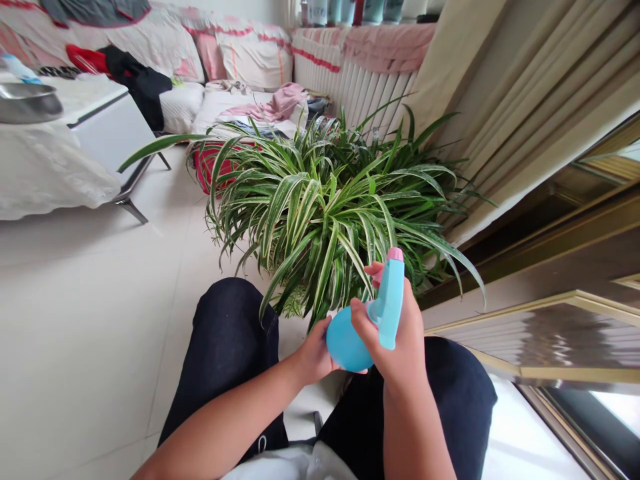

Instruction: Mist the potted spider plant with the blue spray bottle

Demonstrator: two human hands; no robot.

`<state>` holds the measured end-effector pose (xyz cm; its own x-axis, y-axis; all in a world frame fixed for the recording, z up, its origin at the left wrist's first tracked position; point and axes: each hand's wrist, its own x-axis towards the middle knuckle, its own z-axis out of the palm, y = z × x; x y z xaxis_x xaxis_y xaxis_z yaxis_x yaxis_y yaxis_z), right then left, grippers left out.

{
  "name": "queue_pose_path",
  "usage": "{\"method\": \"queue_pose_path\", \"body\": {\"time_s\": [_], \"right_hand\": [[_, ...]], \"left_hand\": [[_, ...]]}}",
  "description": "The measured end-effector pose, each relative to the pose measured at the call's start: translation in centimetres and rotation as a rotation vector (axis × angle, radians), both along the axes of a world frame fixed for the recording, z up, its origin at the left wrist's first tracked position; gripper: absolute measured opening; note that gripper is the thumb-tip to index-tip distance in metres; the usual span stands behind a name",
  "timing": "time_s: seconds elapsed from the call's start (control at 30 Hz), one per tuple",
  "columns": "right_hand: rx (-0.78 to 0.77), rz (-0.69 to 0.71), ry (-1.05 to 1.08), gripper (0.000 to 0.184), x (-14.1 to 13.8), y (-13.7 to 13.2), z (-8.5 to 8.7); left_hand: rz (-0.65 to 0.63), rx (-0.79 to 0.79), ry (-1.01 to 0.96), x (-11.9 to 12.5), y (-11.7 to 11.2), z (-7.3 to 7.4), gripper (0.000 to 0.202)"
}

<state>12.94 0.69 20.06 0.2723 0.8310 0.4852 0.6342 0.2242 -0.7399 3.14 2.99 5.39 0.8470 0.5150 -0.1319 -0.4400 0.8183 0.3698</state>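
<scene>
A blue spray bottle (349, 340) with a pink nozzle tip is held between my two hands, above my knees. My left hand (318, 352) is closed around the underside and left of the bottle's body, its fingertips mostly hidden below. Around the bottle's neck and spray head wraps my right hand (397, 333), with the thumb on the near side and fingers at the trigger side. Just beyond the bottle spreads a bushy spider plant (320, 200) with striped green and white leaves, some with water drops on them. Its pot is hidden.
A cloth-covered table (50, 167) bearing a metal bowl (30, 103) stands at the left. Behind the plant are a sofa (185, 100) with clothes and a radiator (370, 90). A curtain (510, 100) and a wooden cabinet (550, 333) line the right side.
</scene>
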Motion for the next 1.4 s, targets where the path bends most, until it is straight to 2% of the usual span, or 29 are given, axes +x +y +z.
{"method": "queue_pose_path", "body": {"time_s": [0.27,0.53,0.7,0.8,0.9,1.07,1.23,1.4], "right_hand": [[-0.026,-0.036,-0.036,0.030,0.0,0.1,-0.2],[-0.049,-0.013,-0.011,0.025,0.1,0.4,-0.2],[-0.006,0.000,0.048,0.039,-0.1,0.3,0.0],[-0.033,0.095,0.051,0.052,-0.2,0.3,-0.1],[-0.057,0.165,0.046,0.055,-0.2,0.1,0.0],[0.042,0.066,0.024,0.038,-0.3,0.0,0.2],[0.132,-0.022,-0.071,0.021,-0.5,0.1,-0.4],[0.111,-0.054,-0.109,0.015,-0.7,0.1,-0.4]], "left_hand": [[-0.010,-0.083,0.027,0.0,-0.3,-0.7,0.053],[-0.029,-0.053,0.030,0.2,-0.5,-1.1,0.057],[0.013,-0.032,0.032,-0.1,0.1,-0.7,0.059],[0.009,-0.016,0.049,-0.2,0.2,-0.3,0.061],[0.007,-0.012,0.047,-0.3,0.1,0.0,0.061],[0.010,-0.033,0.012,-0.2,0.1,-0.1,0.058],[0.031,-0.071,0.024,-0.2,0.2,-0.2,0.054],[0.075,-0.099,0.117,-0.2,0.2,0.0,0.054]]}}
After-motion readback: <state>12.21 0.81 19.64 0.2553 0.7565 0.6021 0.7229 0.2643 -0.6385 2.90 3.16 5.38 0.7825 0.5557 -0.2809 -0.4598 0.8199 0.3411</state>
